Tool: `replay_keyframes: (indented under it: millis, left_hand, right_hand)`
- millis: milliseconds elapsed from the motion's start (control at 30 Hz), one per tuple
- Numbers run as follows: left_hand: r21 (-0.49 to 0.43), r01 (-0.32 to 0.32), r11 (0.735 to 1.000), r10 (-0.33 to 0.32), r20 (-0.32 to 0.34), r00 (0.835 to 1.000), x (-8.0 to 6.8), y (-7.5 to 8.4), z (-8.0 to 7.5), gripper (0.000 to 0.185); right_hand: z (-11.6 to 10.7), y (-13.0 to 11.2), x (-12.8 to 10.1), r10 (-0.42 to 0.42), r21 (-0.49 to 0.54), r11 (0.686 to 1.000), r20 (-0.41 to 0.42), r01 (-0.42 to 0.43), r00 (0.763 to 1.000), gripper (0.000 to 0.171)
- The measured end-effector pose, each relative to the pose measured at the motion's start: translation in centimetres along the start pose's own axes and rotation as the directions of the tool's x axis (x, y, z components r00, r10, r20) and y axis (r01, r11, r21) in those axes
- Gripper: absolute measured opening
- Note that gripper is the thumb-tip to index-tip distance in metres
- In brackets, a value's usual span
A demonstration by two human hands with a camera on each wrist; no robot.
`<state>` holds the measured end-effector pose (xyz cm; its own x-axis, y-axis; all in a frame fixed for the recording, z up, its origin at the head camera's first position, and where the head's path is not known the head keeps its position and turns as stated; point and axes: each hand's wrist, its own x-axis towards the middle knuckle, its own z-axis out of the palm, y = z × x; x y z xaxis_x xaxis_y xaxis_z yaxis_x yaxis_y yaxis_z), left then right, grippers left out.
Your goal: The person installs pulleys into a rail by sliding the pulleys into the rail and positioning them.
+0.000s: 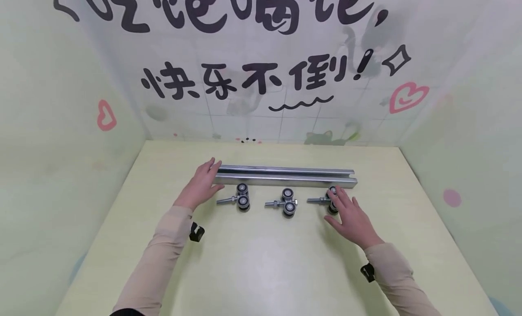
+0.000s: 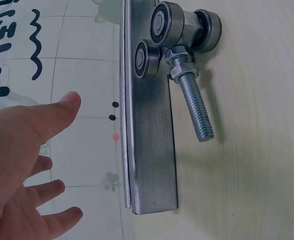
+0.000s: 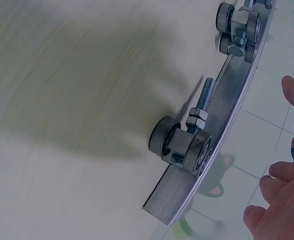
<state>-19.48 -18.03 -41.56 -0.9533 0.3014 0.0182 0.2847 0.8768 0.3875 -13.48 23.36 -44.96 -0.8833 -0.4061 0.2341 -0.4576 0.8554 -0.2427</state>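
A long metal channel rail [image 1: 285,176] lies across the pale table [image 1: 261,261]. Three roller trolleys with threaded bolts lie in front of it: left [image 1: 241,198], middle [image 1: 287,202] and right [image 1: 331,199]. My left hand [image 1: 205,177] is open, its straight fingers by the rail's left end. In the left wrist view the spread left hand [image 2: 32,160] stays beside the rail [image 2: 149,135], apart from it, with a trolley [image 2: 179,35] beyond. My right hand [image 1: 346,207] is open, its fingertips at the right trolley. The right wrist view shows its fingers [image 3: 276,200] off that trolley [image 3: 181,145].
Pale green walls with printed characters and hearts enclose the table on three sides. A second trolley [image 3: 239,27] lies further along the rail [image 3: 226,115] in the right wrist view. Black wrist straps [image 1: 196,232] sit on both sleeves.
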Motion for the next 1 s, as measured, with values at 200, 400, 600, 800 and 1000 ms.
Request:
replay_keyframes:
  millis: [200,400,600,800,1000]
  left_hand:
    - [-0.019,-0.018,1.0,0.018,-0.015,1.0,1.4,-0.8,0.6,0.067]
    - [0.004,-0.023,1.0,0.023,-0.037,0.999,1.9,-1.4,1.3,0.061]
    - [0.05,0.006,0.999,-0.004,-0.035,0.999,2.4,-2.2,2.2,0.059]
    - [0.104,0.032,0.994,-0.03,-0.016,0.999,3.3,-2.8,2.7,0.061]
    - [0.093,0.034,0.995,-0.035,0.006,0.999,4.3,-3.7,3.2,0.061]
  right_hand:
    - [0.5,0.1,0.4,-0.022,0.004,1.0,-0.01,0.022,1.0,0.066]
    - [1.6,0.2,0.4,-0.056,0.004,0.998,0.008,0.056,0.998,0.062]
    - [2.6,0.3,0.9,-0.077,-0.008,0.997,-0.012,0.077,0.997,0.058]
    - [3.0,0.2,1.9,-0.092,-0.016,0.996,-0.018,0.092,0.996,0.056]
    - [3.4,0.0,3.2,-0.1,0.006,0.995,0.03,0.1,0.995,0.051]
